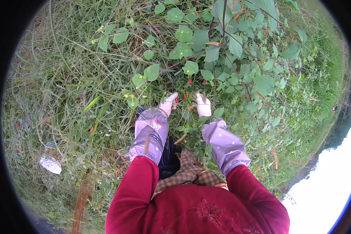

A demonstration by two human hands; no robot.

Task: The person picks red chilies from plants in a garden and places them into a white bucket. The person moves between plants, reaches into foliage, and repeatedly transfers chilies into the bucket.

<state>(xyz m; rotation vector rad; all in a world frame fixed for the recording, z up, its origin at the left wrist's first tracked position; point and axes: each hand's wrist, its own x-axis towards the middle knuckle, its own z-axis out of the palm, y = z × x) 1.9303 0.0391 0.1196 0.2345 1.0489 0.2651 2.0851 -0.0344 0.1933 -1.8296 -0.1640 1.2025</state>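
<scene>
Both hands wear pale gloves, with purple patterned sleeve covers over red sleeves. My left hand is among the grass at the centre, its fingers bent around red chili peppers. To its right, my right hand reaches into the same plants; whether its fingers hold anything is too small to tell. Between the hands hangs another red pepper. Two more red peppers show just above, one of them over the gap between the hands. Grass and leaves partly hide the fingertips of both hands.
Tall grass and weeds surround me. A broad-leaved plant with dark stems leans in from above. A white object lies in the grass at the left, near something blue. A checked cloth hangs at my waist. Scattered red spots dot the left side.
</scene>
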